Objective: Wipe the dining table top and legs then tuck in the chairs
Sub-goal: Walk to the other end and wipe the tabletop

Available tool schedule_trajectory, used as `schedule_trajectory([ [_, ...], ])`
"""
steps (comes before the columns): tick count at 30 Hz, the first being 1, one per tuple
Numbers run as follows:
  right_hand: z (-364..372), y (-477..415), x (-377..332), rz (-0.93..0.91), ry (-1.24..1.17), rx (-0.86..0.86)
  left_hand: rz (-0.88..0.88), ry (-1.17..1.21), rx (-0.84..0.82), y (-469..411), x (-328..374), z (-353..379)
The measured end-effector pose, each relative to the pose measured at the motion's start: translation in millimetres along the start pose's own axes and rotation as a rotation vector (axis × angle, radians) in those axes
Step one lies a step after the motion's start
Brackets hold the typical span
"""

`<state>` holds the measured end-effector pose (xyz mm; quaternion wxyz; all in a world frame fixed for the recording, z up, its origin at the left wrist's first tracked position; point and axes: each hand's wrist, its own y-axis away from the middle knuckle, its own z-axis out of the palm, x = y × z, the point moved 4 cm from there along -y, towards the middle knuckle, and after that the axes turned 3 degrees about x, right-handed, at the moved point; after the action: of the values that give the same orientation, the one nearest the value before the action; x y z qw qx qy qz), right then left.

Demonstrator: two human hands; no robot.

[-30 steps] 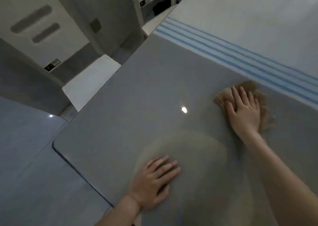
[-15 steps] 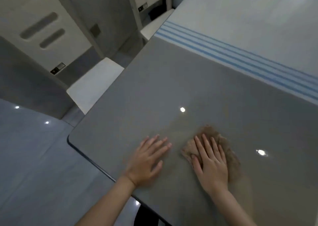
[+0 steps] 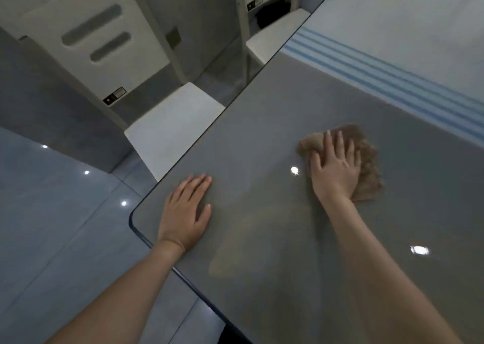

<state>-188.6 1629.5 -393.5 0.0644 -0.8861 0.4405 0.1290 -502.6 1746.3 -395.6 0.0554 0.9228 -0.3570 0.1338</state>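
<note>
My right hand (image 3: 335,165), fingers spread flat on the brown cloth (image 3: 366,165), has swept it far-right again; my left hand (image 3: 187,212) stays flat near the table top (image 3: 262,123) corner. Top-wiping continues.

Table (image 3: 262,134): the left hand (image 3: 187,212) lies flat on the top, just inside the near-left corner. The right hand (image 3: 336,168) is farther in and to the right, flat on a cloth (image 3: 368,165) that lies on the top. The hands are well apart. Behind the cloth, a runner (image 3: 392,42) crosses the top. Off the left edge, one chair (image 3: 172,129) stands just beside the table. A second chair (image 3: 277,34) stands farther back along the same edge. The floor (image 3: 52,226) lies left of the corner.
</note>
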Motion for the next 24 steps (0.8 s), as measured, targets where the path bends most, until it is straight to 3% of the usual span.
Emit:
schedule_trajectory([
  [3, 20, 109, -67, -0.387, -0.02, -0.058, -0.001, 0.007, -0.014, -1, 0, -1],
  [6, 18, 245, -71, -0.835, -0.058, -0.25, -0.014, 0.012, -0.025, -1, 0, -3],
  [9, 9, 240, -27, -1.134, 0.046, -0.331, -0.02, 0.023, -0.043, -1, 1, -4],
  [12, 1, 147, -7, -0.979, 0.024, -0.28, -0.014, 0.037, -0.048, -3, 1, -4],
  [16, -1, -18, -6, -0.427, 0.005, -0.063, -0.011, 0.05, -0.038, -2, 0, -4],
  [20, 6, -116, -30, 0.038, -0.016, -0.018, -0.015, 0.068, -0.027, -2, -1, -3],
  [22, 18, -105, -65, 0.084, -0.037, -0.012, -0.011, 0.08, -0.025, -2, -2, -2],
  [24, 31, -57, -108, -0.161, -0.021, -0.037, -0.01, 0.09, -0.027, -2, -4, -1],
])
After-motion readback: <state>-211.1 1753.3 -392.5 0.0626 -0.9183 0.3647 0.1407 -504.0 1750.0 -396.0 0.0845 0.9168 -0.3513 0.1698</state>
